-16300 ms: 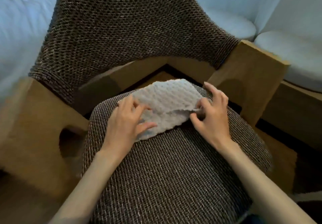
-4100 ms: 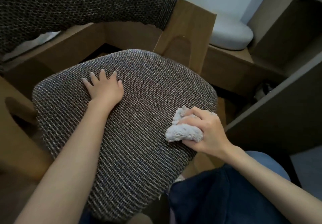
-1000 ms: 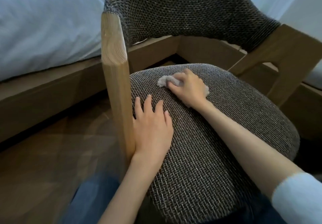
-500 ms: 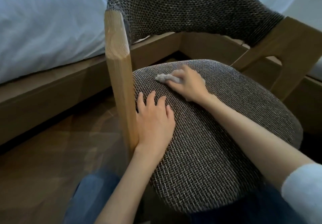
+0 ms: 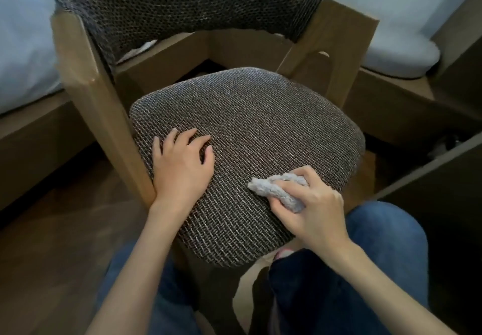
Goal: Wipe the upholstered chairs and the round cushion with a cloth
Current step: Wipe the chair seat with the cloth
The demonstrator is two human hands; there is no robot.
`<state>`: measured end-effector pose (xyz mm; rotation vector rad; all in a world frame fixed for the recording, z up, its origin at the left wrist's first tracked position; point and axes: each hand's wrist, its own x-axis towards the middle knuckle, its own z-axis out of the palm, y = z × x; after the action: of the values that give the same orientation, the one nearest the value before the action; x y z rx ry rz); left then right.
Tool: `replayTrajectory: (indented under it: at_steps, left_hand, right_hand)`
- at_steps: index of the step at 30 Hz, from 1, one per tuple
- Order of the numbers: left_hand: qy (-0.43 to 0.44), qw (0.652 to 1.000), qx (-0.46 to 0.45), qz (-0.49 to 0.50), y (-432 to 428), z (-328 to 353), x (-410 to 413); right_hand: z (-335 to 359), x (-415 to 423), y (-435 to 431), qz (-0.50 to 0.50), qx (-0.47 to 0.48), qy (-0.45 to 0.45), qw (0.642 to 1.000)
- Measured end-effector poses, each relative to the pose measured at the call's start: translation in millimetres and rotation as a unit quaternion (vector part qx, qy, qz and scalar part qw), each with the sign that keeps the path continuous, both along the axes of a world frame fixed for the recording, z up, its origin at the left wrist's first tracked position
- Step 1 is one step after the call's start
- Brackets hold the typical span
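Observation:
An upholstered chair stands in front of me, with a brown woven seat (image 5: 260, 126), a curved woven backrest (image 5: 182, 6) and a wooden frame (image 5: 86, 84). My right hand (image 5: 315, 209) grips a bunched pale grey cloth (image 5: 276, 191) and holds it against the seat's front right part. My left hand (image 5: 182, 165) rests on the seat's left side, close to the wooden post, its fingers slightly bent. A round pale cushion (image 5: 399, 55) lies on a wooden ledge at the upper right.
White bedding (image 5: 23, 47) on a wooden bed base fills the left. A dark wooden panel (image 5: 430, 178) runs along the right. My knees in blue jeans (image 5: 378, 261) are under the seat's front edge. Dark wood floor (image 5: 52, 243) lies at the lower left.
My right hand has drawn the cloth from the back of the seat to its front right. My left hand stayed on the seat's left side. The view shifted rightward.

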<state>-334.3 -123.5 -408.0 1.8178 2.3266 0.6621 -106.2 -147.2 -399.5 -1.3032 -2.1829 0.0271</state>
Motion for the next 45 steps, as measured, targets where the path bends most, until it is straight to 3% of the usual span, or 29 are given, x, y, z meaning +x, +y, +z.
replayTrajectory:
  at_steps: [3,9,13,20,25,27,31,33,38,45]
  left_hand:
    - [-0.002,1.0,0.0,-0.006,-1,0,0]
    - [0.0,1.0,-0.003,-0.008,0,2,0]
    - [-0.001,1.0,0.001,-0.008,-1,2,-1]
    - [-0.006,1.0,0.012,-0.001,-2,2,0]
    - [-0.008,1.0,0.016,0.001,-1,0,0]
    - [-0.014,1.0,0.018,0.0,-1,0,0]
    - [-0.013,1.0,0.026,-0.001,-2,0,0]
    - [-0.013,0.999,0.03,-0.001,-2,0,-1]
    - [-0.009,0.999,0.034,0.006,-1,-2,0]
    - [-0.007,1.0,0.023,-0.007,0,-1,-1]
  right_hand:
    - [-5,5,10,-0.026,0.016,-0.008,1.0]
    - [5,52,114,-0.231,-0.036,-0.008,0.972]
    - [12,41,124,-0.27,-0.05,-0.001,0.962]
    - [-1,-35,17,-0.137,-0.039,0.019,0.99]
    - [0,-42,7,-0.039,-0.032,0.019,0.999]
    - [3,-23,38,-0.061,-0.034,-0.011,0.997]
    - [12,-4,98,-0.211,-0.057,-0.024,0.975]
    - [8,-19,88,-0.211,-0.033,-0.041,0.976]
    - [-1,-59,6,-0.083,-0.001,-0.012,0.996]
    - [-14,-65,-47,0.037,0.073,0.051,0.995]
